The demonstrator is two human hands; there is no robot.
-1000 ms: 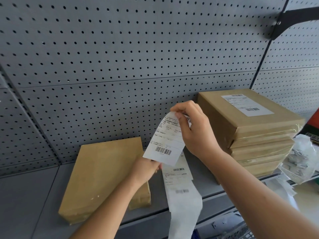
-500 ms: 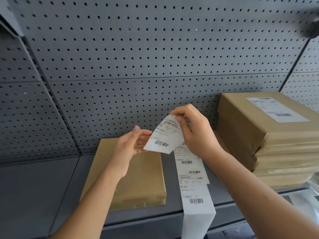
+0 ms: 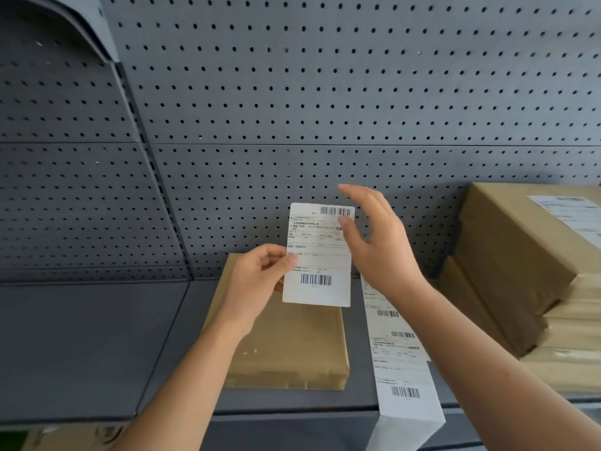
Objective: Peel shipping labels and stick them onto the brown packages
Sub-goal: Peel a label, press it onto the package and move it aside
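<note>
A white peeled shipping label (image 3: 318,255) with two barcodes is held upright above a brown package (image 3: 292,349) lying flat on the grey shelf. My left hand (image 3: 260,278) pinches its left edge. My right hand (image 3: 377,242) has its thumb on the label's upper right corner, with its fingers spread behind. A strip of further labels (image 3: 398,349) lies on the shelf to the right of the package and hangs over the front edge. A stack of brown packages (image 3: 520,275) stands at the right; its top one bears a label (image 3: 572,216).
A grey pegboard wall (image 3: 325,92) rises behind the grey shelf (image 3: 91,346). A shelf bracket (image 3: 81,30) juts out at the upper left. More brown material (image 3: 65,434) shows below the shelf at the bottom left.
The label has come fully free of the strip and turned flat, facing me. My left hand took hold of its left edge; my right hand's fingers opened. The view shifted left.
</note>
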